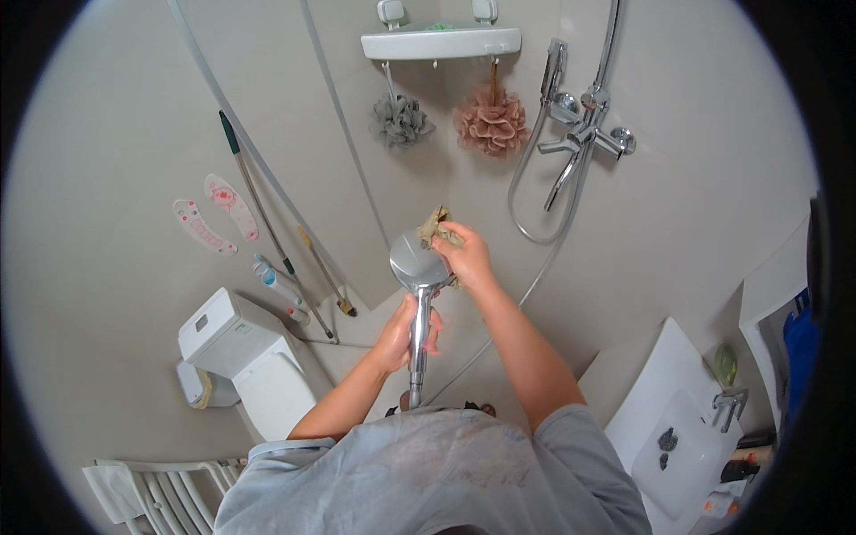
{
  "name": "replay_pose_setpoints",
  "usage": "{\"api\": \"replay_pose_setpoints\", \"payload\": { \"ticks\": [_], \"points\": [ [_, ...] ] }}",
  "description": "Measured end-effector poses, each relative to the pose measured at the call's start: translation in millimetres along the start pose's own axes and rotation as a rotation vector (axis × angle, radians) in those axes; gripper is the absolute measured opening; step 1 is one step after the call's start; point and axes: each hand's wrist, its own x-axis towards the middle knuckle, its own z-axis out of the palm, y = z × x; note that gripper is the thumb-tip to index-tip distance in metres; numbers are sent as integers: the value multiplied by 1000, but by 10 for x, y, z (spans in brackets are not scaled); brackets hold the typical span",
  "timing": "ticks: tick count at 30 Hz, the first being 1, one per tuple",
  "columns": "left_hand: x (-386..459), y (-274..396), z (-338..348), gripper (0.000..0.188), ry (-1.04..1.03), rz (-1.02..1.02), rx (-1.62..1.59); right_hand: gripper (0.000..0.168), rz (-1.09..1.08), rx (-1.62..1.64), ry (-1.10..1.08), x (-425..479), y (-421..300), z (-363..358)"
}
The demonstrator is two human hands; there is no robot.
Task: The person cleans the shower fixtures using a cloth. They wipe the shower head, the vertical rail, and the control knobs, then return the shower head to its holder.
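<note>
A chrome hand shower head [418, 257] is held upright in front of my body, the back of its round head towards me. My left hand [400, 334] grips its handle [419, 328] just below the head. My right hand [465, 255] pinches a crumpled olive-beige cloth [435, 227] against the upper right edge of the round head; part of the cloth shows below the hand too. The shower hose leaves the bottom of the handle and is partly hidden by my shirt.
A white corner shelf [441, 44] carries hanging grey [401, 122] and pink [493, 123] bath puffs. To its right is a chrome shower mixer [582, 137]. A toilet [275, 384], long-handled brushes and a slatted rack [177, 495] stand left; a white washbasin [675, 461] lies right.
</note>
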Motion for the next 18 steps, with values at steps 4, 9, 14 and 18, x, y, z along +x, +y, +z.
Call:
{"api": "replay_pose_setpoints", "payload": {
  "ticks": [4, 9, 14, 18],
  "points": [
    [-12, -100, -28, 52, 74, -29, 51, 34, -243, -185, 22, -63, 44, -62],
    [18, -157, -70, 39, 130, -69, 24, 44, -300, -446, -258, -498, -176, -279],
    [-13, -209, 77, 31, 208, -122, 76, 66, -229, -538, -185, -477, 107, -172],
    [-63, -237, 83, 35, 160, -82, 99, 65, -81, -541, -308, -344, -7, -213]
  ]
}}
